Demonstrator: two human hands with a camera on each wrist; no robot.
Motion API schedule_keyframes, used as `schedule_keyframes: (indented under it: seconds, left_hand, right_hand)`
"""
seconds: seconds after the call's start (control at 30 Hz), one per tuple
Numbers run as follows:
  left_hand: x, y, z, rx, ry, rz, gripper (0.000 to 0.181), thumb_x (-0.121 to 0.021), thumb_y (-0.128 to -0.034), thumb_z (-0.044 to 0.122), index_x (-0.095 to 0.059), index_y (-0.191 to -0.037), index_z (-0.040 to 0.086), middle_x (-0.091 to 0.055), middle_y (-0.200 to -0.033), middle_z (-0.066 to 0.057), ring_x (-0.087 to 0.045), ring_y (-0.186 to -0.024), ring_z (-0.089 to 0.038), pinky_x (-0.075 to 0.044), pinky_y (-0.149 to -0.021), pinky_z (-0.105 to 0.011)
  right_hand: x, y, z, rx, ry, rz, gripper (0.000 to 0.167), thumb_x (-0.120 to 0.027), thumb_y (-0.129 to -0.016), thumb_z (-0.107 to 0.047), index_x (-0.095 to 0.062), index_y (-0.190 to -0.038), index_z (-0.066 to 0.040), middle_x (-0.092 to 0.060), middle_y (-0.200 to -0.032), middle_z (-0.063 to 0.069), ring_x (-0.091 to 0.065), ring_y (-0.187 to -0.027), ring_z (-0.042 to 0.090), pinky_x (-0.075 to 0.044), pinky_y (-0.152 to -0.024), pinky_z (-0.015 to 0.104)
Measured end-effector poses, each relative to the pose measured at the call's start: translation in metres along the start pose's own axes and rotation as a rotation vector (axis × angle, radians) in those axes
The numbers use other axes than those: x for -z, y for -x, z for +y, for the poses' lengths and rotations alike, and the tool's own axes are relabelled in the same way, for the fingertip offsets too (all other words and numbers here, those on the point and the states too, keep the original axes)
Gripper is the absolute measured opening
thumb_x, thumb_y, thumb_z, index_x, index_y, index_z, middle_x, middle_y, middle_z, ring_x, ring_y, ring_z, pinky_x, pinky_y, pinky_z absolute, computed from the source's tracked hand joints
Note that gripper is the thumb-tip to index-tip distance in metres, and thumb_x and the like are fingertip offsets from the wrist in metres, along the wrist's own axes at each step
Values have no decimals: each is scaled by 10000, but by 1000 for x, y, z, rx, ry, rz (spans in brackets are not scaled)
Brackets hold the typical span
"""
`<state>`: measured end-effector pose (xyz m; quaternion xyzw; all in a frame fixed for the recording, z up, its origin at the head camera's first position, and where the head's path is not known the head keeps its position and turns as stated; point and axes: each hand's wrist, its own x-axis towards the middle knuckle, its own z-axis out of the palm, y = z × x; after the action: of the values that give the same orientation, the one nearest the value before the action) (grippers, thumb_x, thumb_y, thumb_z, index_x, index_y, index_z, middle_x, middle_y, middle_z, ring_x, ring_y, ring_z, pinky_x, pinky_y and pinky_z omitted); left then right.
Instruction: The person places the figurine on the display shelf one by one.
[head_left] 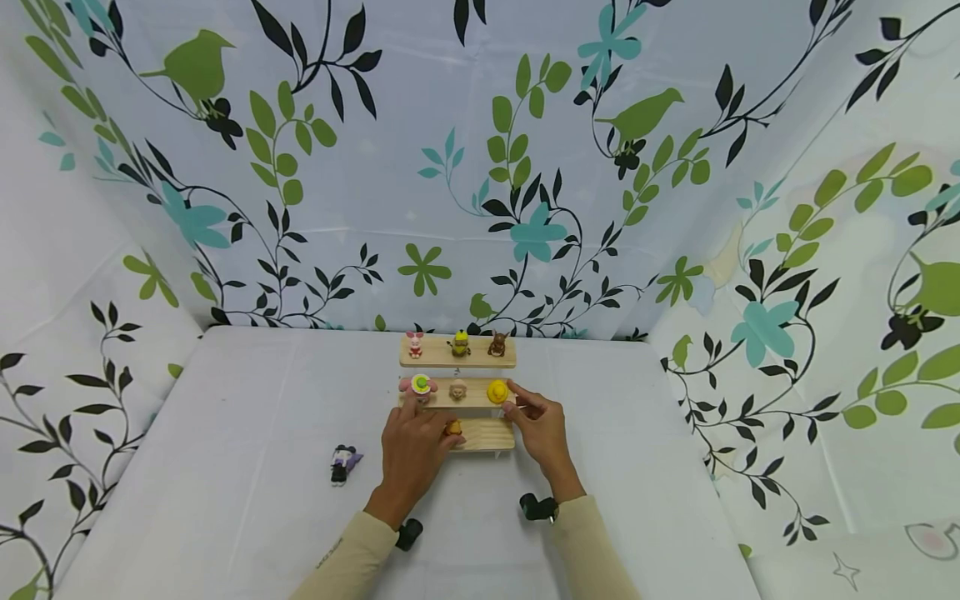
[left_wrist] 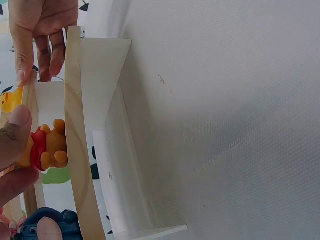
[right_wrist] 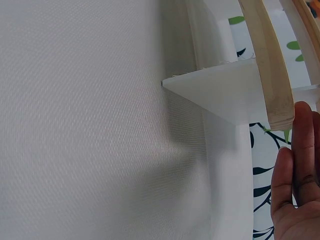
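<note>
A wooden three-step display shelf [head_left: 491,433] with white supports stands on the table. My left hand [head_left: 420,450] pinches a Winnie the Pooh figurine [left_wrist: 54,145] between thumb and finger, at the lowest step. Just beside it is a blue figurine [left_wrist: 70,226], with a fingertip of the same hand in front of it; the head view hides it behind that hand. At the right end of the middle step, my right hand [head_left: 543,429] holds the board between thumb and index finger, close to a yellow figurine [head_left: 497,391]. Its other fingers extend fairly straight in the right wrist view.
The top step carries a pink piglet figurine [head_left: 415,344], a yellow-green figurine [head_left: 460,342] and a brown one [head_left: 497,343]. On the middle step are a pink figurine [head_left: 418,384] and a beige one [head_left: 457,389]. A black, white and purple figurine [head_left: 342,464] lies left on the table.
</note>
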<state>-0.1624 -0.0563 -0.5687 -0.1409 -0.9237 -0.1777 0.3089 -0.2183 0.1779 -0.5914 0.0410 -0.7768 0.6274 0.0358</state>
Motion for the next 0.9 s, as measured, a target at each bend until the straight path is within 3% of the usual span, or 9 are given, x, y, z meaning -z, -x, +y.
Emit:
schedule_keyframes:
  seconds: [0.27, 0.4, 0.63, 0.9]
  left_hand:
    - [5, 0, -1, -21, -17, -14, 478, -981, -673, 450, -825, -1041, 188, -817, -991, -6, -615, -1002, -254, -400, -718, -382]
    - [15, -2, -1, -32, -33, -17, 490, -975, -690, 480, -831, -1062, 195, -814, -990, -5, -581, -958, -232, -412, -715, -366]
    - [29, -1, -6, -46, 15, 24, 497, -990, -685, 462, -833, -1078, 201, -815, -1012, -5, -522, -900, -222, -415, -716, -368]
    - [43, 2, -15, -18, 41, 79, 514, -1006, -649, 449, -838, -1026, 141, -809, -955, -38, -453, -800, -213, -382, -679, -369]
  right_hand:
    - [1, 1, -2, -17, -12, 3, 404, -798, -945, -303, -748, -1344, -261, -729, -1142, 113, -699, -896, 197, -561, -734, 198]
    - [0, 2, -2, -25, -30, -2, 409, -799, -948, -292, -745, -1349, -237, -721, -1144, 132, -702, -906, 216, -564, -737, 215]
    - [-2, 3, -14, -63, 7, 24, 399, -763, -977, -101, -717, -1373, -109, -707, -1175, 217, -685, -906, 219, -535, -722, 159]
    - [-1, 0, 0, -56, 3, 27, 411, -786, -965, -191, -728, -1372, -179, -716, -1187, 170, -679, -904, 168, -535, -723, 163]
